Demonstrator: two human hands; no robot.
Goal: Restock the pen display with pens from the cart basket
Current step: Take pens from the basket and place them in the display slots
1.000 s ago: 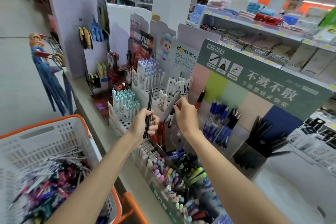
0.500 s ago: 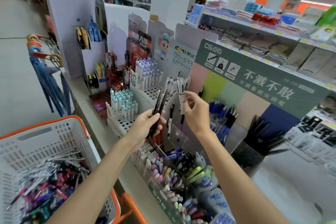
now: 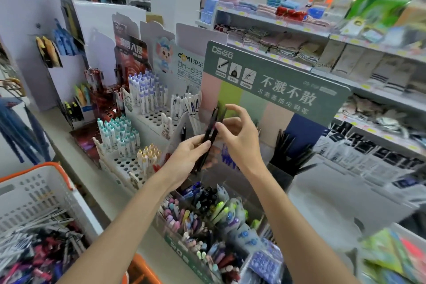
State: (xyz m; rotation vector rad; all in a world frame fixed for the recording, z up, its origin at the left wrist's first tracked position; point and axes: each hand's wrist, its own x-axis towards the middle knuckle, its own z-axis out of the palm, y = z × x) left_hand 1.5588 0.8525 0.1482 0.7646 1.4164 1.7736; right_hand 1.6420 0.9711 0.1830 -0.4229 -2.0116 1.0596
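Black pens [image 3: 212, 127] stood bunched in the left hand [image 3: 187, 160], its fingers curled round their lower halves. The right hand [image 3: 238, 138], just beside it and a little higher, pinched the bunch between thumb and fingertips; one pen or two, the blur would not say. Behind both hands rose the green display board [image 3: 276, 80]. The cart basket [image 3: 46, 189], heaped with loose pens [image 3: 39, 249], sat well below and left of the left wrist.

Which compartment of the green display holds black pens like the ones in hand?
The dark compartment below the navy panel, just right of the right hand: its black pens match the held pens. The one left of it holds blue pens.
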